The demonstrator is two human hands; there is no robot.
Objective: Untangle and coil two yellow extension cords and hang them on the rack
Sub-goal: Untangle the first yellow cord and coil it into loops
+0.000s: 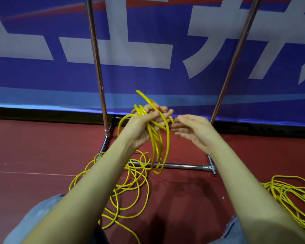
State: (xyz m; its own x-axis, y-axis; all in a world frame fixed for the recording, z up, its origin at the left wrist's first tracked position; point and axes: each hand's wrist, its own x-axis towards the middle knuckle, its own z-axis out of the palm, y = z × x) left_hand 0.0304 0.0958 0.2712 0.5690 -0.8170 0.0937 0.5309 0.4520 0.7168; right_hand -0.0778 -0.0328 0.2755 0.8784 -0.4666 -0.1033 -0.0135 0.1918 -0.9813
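Yellow extension cord (157, 138) number one is partly coiled, and that is roughly where the job stands in the single head view. The left hand (143, 124), just above frame centre, has its fingers curled round a bundle of several loops that hang down from the fist toward 6 o'clock, their lowest bend crossing in front of the chrome base bar (183, 166) of the rack. One strand sticks up out of the grip toward 12 o'clock. The right hand (192, 131), just beside the left at its 3 o'clock, is released: palm turned inward, fingers relaxed, their tips near the strand where it leaves the left fist, though whether they touch it I cannot tell.

Much of this first cord is not yet gathered. Its loose length (128, 194) sprawls on the red floor (33, 155) at 6 to 7 o'clock of the hands, in overlapping open loops between the forearms.

The second yellow cord (292, 196) lies heaped at 4 o'clock near the frame edge, well apart from the hands and untouched; it looks jumbled, so untangling there is likely still to do.

The rack's two upright poles (97, 67) rise to 12 o'clock before a blue banner (148, 76). Its hanging bar is out of view, and nothing hangs on the visible parts. I judge the task under halfway: finish coil one, hang it, then cord two.
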